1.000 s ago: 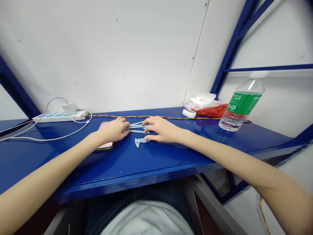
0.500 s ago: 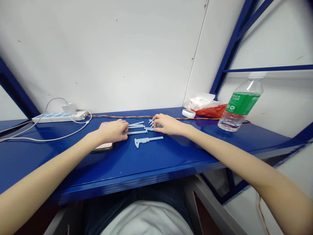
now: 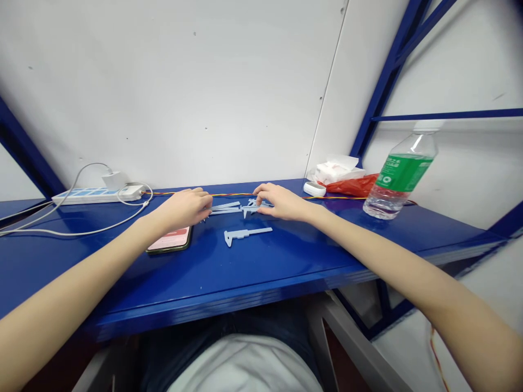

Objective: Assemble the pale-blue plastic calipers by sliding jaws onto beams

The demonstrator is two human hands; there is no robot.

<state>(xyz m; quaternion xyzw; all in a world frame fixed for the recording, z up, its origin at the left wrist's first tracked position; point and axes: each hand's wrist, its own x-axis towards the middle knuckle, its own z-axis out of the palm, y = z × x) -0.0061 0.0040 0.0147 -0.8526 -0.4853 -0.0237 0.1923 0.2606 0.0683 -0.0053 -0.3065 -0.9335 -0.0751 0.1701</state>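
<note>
On the blue metal shelf [image 3: 261,261], a pale blue plastic vernier caliper [image 3: 245,234] lies flat by itself. Behind it lies a loose group of pale blue plastic caliper parts [image 3: 232,209], long strips and small jaw pieces. My left hand [image 3: 183,208] rests at the left end of these strips, fingers curled and close to them. My right hand [image 3: 281,202] spreads on the shelf with its fingertips against the right end of the group. Neither hand visibly lifts a piece.
A smartphone [image 3: 169,240] lies just below my left hand. A power strip [image 3: 93,196] with a charger and white cables stands at the back left. A thin striped wire runs along the back. Further right are a white device, tissues, a red bag and a green-labelled water bottle [image 3: 400,179].
My left hand has moved back, uncovering more of the phone. My right hand has shifted slightly left. The strips now lie closer together and further back.
</note>
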